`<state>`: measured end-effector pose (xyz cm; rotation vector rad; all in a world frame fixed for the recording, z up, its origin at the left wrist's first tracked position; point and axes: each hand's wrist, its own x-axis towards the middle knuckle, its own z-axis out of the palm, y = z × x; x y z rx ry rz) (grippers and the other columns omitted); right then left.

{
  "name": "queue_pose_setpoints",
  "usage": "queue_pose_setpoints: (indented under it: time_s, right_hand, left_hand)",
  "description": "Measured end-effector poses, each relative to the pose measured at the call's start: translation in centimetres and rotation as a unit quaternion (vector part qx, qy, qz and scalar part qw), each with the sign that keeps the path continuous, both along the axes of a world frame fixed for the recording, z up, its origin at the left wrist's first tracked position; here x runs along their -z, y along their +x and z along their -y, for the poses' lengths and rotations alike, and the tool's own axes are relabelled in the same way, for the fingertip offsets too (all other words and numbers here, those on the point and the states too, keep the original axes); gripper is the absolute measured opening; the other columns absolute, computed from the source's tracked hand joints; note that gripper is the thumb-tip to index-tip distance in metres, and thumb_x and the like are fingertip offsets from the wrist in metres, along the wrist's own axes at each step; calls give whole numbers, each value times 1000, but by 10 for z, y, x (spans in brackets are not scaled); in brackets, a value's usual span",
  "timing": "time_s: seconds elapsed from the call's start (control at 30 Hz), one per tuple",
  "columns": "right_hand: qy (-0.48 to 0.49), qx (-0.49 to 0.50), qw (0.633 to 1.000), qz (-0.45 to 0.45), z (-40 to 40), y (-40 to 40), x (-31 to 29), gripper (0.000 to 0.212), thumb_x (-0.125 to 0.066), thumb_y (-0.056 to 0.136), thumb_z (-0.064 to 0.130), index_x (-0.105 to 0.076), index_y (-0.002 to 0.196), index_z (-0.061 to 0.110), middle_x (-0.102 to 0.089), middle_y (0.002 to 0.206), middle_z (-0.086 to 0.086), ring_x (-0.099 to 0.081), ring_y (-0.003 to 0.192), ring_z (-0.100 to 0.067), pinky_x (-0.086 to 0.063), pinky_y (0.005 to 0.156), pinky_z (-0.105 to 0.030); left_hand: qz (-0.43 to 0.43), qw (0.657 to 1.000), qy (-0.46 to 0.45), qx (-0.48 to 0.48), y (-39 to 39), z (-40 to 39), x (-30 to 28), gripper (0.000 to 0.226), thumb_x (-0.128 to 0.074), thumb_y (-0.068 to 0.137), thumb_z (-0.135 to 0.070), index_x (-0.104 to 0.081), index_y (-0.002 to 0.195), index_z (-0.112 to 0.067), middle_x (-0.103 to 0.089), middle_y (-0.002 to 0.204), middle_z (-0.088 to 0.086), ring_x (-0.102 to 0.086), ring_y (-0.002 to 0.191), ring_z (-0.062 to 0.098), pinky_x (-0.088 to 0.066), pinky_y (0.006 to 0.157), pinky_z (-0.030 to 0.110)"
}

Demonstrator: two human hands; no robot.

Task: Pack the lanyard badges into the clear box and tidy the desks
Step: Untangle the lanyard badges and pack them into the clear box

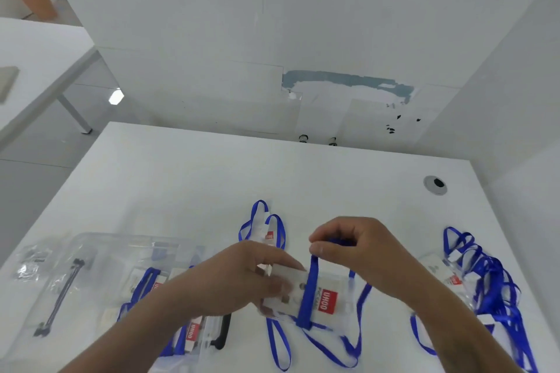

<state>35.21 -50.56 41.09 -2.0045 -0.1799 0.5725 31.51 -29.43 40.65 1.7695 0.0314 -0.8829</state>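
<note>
Blue strap (306,291) runs taut across the short side of the badge (318,297) we hold just above the desk (181,179), our left hand (242,275) gripping its left end. Our right hand (357,248), just beyond the card, pinches the strap's upper end between curled fingers (318,250). Left of us, near that hand, sits the clear box (100,266).
</note>
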Motion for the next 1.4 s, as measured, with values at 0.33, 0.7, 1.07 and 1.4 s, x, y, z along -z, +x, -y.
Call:
queue_pose_setpoints:
  time_s: [0.33, 0.7, 1.07, 1.4]
  right_hand:
    - [-124, -151, 981, -22, -45, -70, 31, 13, -40, 102, 34, -50, 94, 38, -54, 77, 27, -51, 73, 6, -40, 69, -9]
    - [-38, -73, 997, 10, -45, -24, -2, 5, -77, 80, 31, -76, 78, 36, -68, 66, 20, -53, 54, -2, -40, 59, -11]
    - [-146, -210, 966, 45, -119, -99, 17, 30, -36, 104, 32, -53, 128, 33, -54, 114, 14, -47, 94, 2, -32, 84, -2]
    - [-131, -105, 979, 117, -185, -64, 40, 10, -66, 88, 36, -72, 96, 39, -69, 90, 29, -59, 93, 12, -47, 82, -11]
  left_hand:
    - [-20, 949, -13, -315, -14, -22, 28, 15, -69, 88, -11, -69, 101, -19, -77, 87, -1, -75, 75, 12, -60, 60, 26]
    - [-38, 998, -37, -34, -44, -49, 12, 19, -72, 87, -18, -74, 102, -28, -76, 90, -6, -71, 81, 15, -58, 84, 42]
    - [-33, 937, 27, -345, -56, -104, 36, 11, -70, 88, -16, -69, 97, -23, -77, 84, -3, -75, 78, 15, -62, 69, 33]
    - [-73, 980, 14, -186, -92, -174, 55, 16, -64, 92, -11, -72, 99, -22, -75, 95, 3, -69, 78, 12, -52, 71, 26]
